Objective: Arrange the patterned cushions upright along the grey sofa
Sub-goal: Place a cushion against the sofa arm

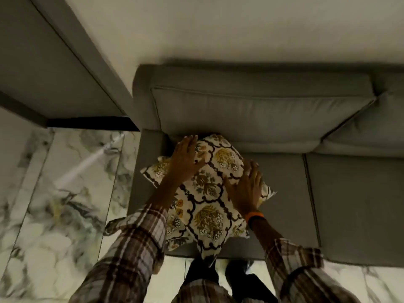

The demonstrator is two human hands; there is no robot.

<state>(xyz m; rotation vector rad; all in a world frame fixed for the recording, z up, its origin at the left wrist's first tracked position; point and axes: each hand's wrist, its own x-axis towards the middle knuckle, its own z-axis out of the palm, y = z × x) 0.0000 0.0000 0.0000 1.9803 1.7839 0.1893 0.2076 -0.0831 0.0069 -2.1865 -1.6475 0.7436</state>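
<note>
A cream cushion [207,193] with a brown lattice and yellow flower pattern lies flat on the left seat of the grey sofa [284,193], one corner hanging over the front edge. A second patterned cushion [156,169] seems to lie under it, showing at the left. My left hand [185,158] rests flat on the cushion's far left part, fingers spread. My right hand [249,189] presses flat on its right edge, fingers apart. Neither hand visibly grips the fabric.
The sofa's back cushions [251,114] stand against a pale wall. Its left armrest [148,160] borders a glossy marble floor [65,204]. A grey cabinet or panel [54,73] stands at the upper left. My feet [218,274] are at the sofa's front edge.
</note>
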